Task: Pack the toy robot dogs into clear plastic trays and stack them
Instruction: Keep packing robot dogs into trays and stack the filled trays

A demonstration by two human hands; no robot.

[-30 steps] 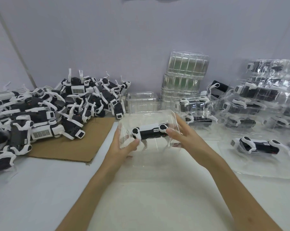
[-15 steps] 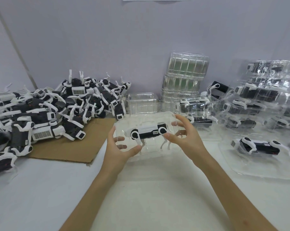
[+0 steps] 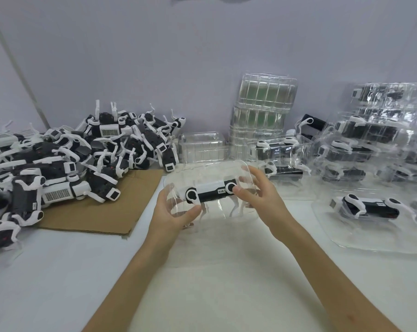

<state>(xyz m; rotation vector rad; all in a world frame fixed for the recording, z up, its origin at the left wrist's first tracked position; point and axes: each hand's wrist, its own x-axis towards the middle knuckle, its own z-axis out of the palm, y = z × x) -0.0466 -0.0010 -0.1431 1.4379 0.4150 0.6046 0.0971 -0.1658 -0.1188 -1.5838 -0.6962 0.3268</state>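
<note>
Tilted since a second ago: clear plastic tray holding one black-and-white toy robot dog, clamped between your left hand and right hand; packed clear trays stacked beyond your right hand, large heap of loose dogs beside your left hand awaiting packing.

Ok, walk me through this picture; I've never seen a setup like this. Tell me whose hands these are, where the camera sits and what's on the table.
No machine here: a person works bare-handed, filmed by a wide-angle camera worn on their head, looking down. The left hand and right hand hold a clear tray with one toy robot dog inside. On the white table, loose dogs are piled at left, partly on cardboard. Empty trays stand stacked at the back; packed trays are stacked at right.
</note>
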